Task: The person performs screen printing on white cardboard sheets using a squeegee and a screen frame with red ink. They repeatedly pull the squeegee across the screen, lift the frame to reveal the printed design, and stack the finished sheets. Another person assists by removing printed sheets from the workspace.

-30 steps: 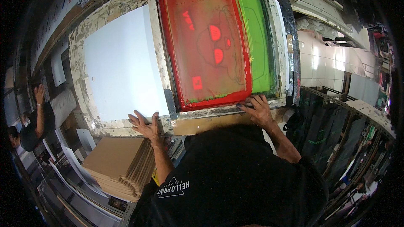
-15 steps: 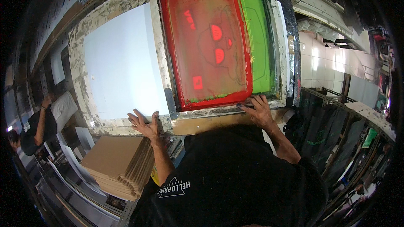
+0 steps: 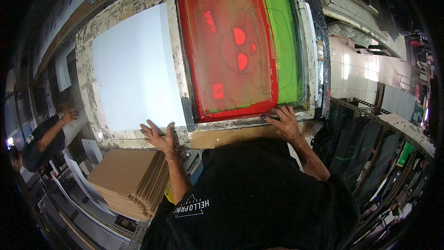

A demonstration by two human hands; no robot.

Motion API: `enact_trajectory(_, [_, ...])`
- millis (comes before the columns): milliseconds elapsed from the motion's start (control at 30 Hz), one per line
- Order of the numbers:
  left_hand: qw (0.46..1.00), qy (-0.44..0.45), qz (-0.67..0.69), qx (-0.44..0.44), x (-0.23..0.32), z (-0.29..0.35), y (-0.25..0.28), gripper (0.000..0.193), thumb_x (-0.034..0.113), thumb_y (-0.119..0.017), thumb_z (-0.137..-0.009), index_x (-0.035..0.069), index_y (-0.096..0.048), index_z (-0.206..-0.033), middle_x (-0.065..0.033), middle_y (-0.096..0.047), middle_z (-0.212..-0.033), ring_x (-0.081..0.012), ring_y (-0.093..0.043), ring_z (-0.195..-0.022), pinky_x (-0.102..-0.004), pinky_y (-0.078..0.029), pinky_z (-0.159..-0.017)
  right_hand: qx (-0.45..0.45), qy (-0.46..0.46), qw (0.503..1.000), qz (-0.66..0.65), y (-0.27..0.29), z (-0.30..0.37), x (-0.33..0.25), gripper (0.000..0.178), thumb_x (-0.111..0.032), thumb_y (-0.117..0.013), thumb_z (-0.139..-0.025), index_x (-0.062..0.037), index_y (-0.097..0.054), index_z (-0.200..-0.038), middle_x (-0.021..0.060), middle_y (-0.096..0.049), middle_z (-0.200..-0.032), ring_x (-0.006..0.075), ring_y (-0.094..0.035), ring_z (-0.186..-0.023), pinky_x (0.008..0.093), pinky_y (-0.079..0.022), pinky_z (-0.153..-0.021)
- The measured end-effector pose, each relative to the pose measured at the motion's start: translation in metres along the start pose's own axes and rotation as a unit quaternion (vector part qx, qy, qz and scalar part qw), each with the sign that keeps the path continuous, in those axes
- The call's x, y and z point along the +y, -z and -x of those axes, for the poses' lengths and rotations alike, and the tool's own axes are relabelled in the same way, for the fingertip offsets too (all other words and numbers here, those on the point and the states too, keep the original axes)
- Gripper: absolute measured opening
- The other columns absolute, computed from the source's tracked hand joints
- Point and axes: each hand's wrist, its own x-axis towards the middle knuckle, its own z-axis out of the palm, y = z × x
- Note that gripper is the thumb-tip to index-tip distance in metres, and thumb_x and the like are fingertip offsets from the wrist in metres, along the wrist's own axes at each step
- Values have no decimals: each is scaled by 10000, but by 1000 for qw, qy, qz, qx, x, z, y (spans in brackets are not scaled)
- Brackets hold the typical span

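Note:
A screen-printing frame [image 3: 181, 55] lies in front of me, its mesh [image 3: 208, 28] stained red, with a green part [image 3: 287, 41] at the right. A cartoon face with glasses shows through the mesh. To the left, a blank white sheet [image 3: 138, 69] lies on a paint-spattered board [image 3: 85, 65]. My left hand [image 3: 159, 139] rests with spread fingers on the sheet's near edge and the board's rim. My right hand [image 3: 284, 124] lies with fingers apart on the frame's near right rim, fingertips smudged dark. Neither hand holds anything.
A stack of brown cardboard [image 3: 122, 171] stands at lower left, below the board. Beyond it, another person's hand [image 3: 70, 115] and arm show at the far left. Metal racks [image 3: 365, 111] with dark sheets stand on the right, by a tiled floor [image 3: 356, 65].
At the far left, the other person's arm has swung right, toward the board. My hands, the frame and the white sheet stay in place.

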Motion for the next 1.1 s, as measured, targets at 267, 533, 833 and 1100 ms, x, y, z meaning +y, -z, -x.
enact_trajectory(267, [1000,-8,0,5,-5,1,-2,1022,659,-737,-706,157,-349,-1506,-243,-181,-1578,-457,-123,-1458,-705,-46,-1106,34,10,999,0,0,-4,0,662,-74,-774,-552,-229,-670,-1187,66,-558,-1172,274,-513,-1126,471,-374,-943])
enact_trajectory(533, [1000,-11,-10,15,-7,3,-4,1082,674,-726,-707,133,-279,-1530,-239,-154,-1586,-431,-104,-1470,-699,-35,-1109,80,16,996,-24,5,-11,-7,437,4,-673,-655,-150,-716,-1062,92,-597,-1059,284,-553,-1051,468,-403,-889])
enact_trajectory(833, [997,-6,59,45,-4,2,-1,1198,651,-771,-654,79,-204,-1541,-257,-117,-1586,-408,-106,-1475,-673,-36,-1124,93,18,995,-28,-1,-6,-6,558,-11,-637,-593,-153,-693,-1130,107,-588,-1027,307,-541,-1005,456,-396,-849])
enact_trajectory(1100, [965,-201,125,112,27,29,21,1077,677,-702,-703,-18,-371,-1456,-255,-417,-1443,-420,-350,-1354,-574,-219,-1092,94,11,995,-9,24,-3,-22,531,28,-652,-639,-134,-684,-1144,118,-582,-1028,323,-538,-1062,497,-398,-898])
